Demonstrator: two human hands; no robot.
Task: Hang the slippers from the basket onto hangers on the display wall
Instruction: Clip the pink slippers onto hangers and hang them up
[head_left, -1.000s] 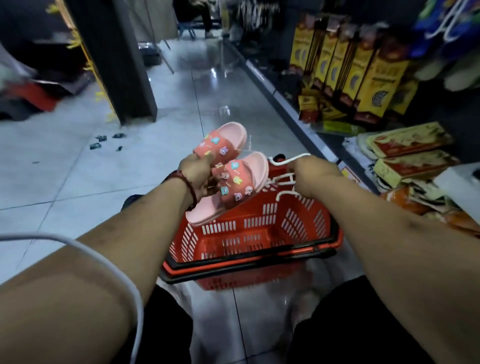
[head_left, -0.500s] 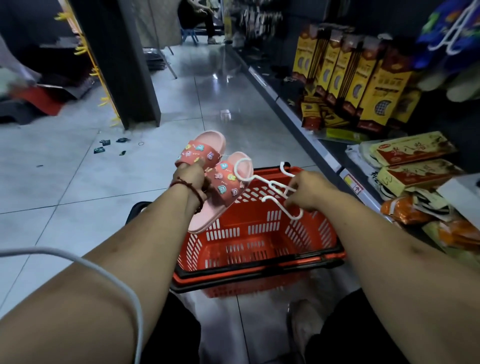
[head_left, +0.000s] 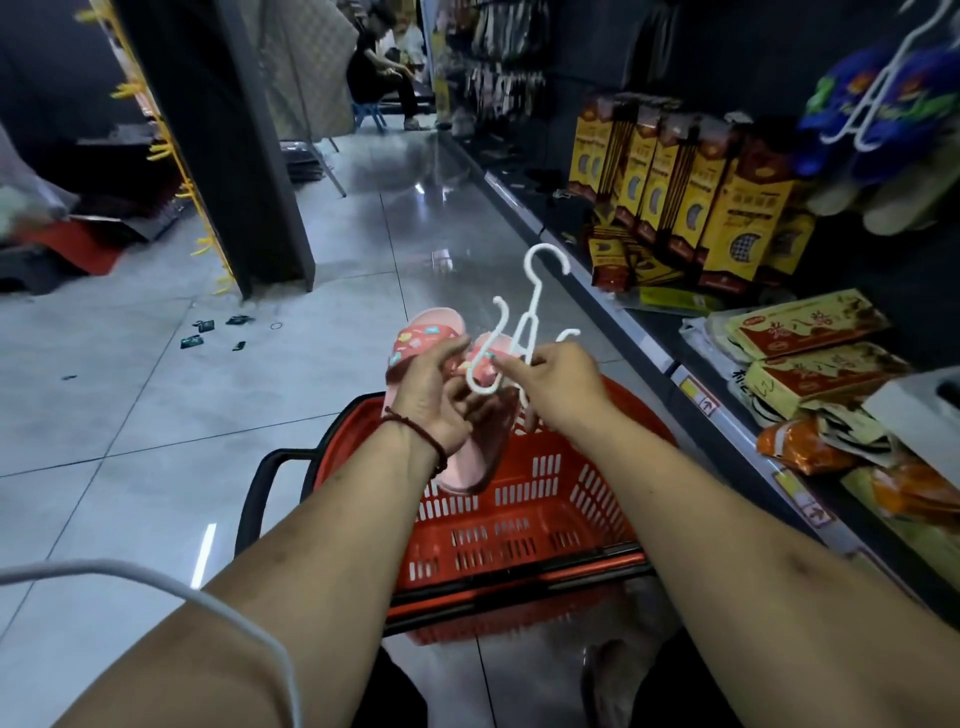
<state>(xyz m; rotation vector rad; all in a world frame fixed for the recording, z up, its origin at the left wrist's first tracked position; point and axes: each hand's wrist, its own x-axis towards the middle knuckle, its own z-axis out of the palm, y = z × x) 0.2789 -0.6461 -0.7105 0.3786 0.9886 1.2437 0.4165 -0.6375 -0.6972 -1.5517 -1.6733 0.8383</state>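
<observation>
My left hand (head_left: 434, 402) grips a pair of pink slippers (head_left: 423, 345) with small coloured charms on the straps, held above the red basket (head_left: 519, 525). My right hand (head_left: 558, 387) pinches a white plastic hanger (head_left: 524, 322), hook end up, with its lower loop against the slippers. The two hands are close together over the far end of the basket. The heels of the slippers hang down behind my left hand. What lies inside the basket is hidden by my arms.
Shelves on the right hold yellow boxes (head_left: 691, 202) and flat packets (head_left: 810, 332). Blue slippers on a white hanger (head_left: 883, 98) hang at top right. A dark pillar (head_left: 223, 145) stands left on the tiled floor. A person sits far down the aisle (head_left: 379, 73).
My right hand has lifted the hanger from the basket rim up to the slippers, turning its hook upward. My left hand has brought the slippers closer to it.
</observation>
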